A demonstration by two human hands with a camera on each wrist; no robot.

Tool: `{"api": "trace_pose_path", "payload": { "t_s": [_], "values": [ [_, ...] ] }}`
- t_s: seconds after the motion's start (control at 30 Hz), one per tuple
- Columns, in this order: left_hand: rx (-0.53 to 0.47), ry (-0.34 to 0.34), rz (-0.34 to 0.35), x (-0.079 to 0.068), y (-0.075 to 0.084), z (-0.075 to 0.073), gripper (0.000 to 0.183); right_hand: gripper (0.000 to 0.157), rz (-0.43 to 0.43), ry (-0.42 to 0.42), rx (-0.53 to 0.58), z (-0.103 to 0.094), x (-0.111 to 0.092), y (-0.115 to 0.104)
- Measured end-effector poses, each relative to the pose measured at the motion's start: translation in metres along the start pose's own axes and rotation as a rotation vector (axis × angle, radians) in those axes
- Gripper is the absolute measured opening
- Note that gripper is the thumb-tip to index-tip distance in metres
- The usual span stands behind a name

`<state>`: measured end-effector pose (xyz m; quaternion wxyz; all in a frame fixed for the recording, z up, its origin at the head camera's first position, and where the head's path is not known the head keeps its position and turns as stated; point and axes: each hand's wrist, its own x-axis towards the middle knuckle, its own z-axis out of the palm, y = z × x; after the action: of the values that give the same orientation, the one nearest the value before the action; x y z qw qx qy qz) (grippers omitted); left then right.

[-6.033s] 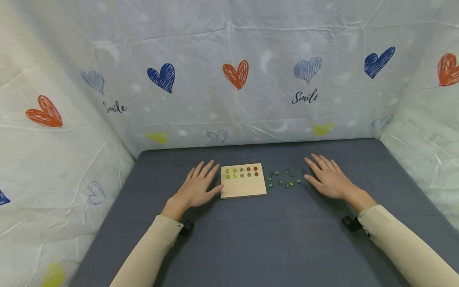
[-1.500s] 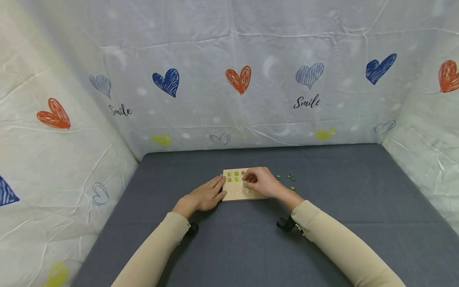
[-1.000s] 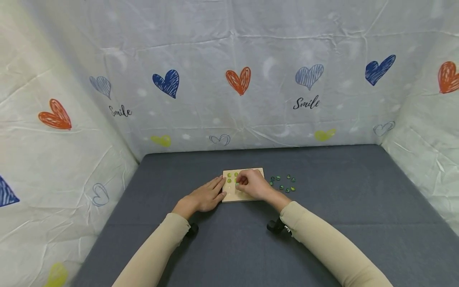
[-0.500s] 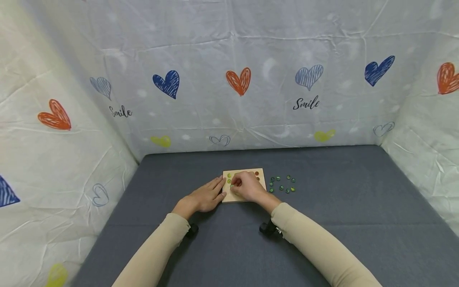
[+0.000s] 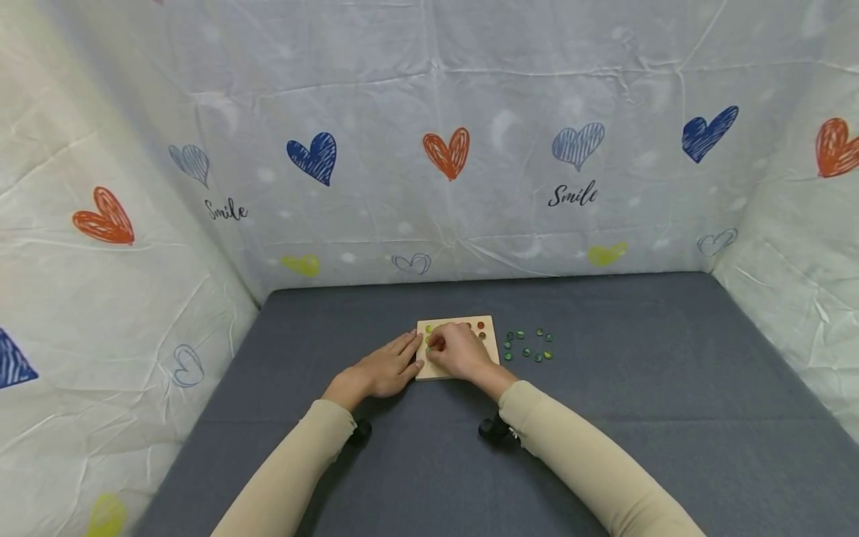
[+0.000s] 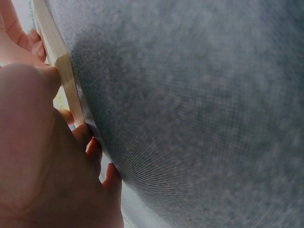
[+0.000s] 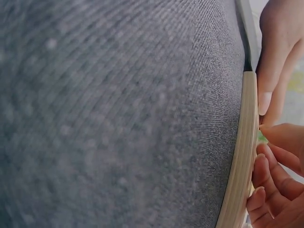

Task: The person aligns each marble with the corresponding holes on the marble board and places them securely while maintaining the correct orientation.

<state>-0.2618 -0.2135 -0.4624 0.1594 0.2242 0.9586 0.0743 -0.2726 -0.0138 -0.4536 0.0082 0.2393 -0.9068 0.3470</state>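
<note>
A pale wooden board [image 5: 493, 367] with rows of round hollows lies on the dark table. Yellow-green marbles sit in its left hollows, while a brown marble [image 5: 482, 335] shows in a right one; my right hand covers the middle. The left hand [image 5: 381, 371] rests at the board's left edge, fingers extended, thumb on its near corner. With thumb and fingertips, my right hand [image 5: 459, 350] pinches a green marble [image 7: 261, 137] low over the board's left column, just in front of the filled hollows. The left wrist view shows the left hand [image 6: 52, 156] along the board's side.
Several loose green marbles [image 5: 526, 353] lie on the table [image 5: 416, 462] just right of the board. A white cloth [image 5: 376, 209] printed with hearts hangs behind the table and along both sides.
My right hand has come from the table's right side, taken up a green marble and carried it leftward across the board. The left hand has moved onto the board's left edge and stays there.
</note>
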Motion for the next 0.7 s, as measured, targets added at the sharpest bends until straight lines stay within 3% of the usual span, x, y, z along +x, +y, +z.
{"api": "trace_pose_path", "payload": {
  "t_s": [0.27, 0.7],
  "values": [
    [-0.001, -0.003, -0.006, -0.002, 0.003, -0.001, 0.066, 0.019, -0.033, -0.030, 0.033, -0.005, -0.005, 0.004],
    [0.004, -0.017, -0.009, -0.006, 0.007, -0.005, 0.065, 0.023, -0.110, -0.034, 0.072, -0.036, -0.026, 0.007]
  ]
}}
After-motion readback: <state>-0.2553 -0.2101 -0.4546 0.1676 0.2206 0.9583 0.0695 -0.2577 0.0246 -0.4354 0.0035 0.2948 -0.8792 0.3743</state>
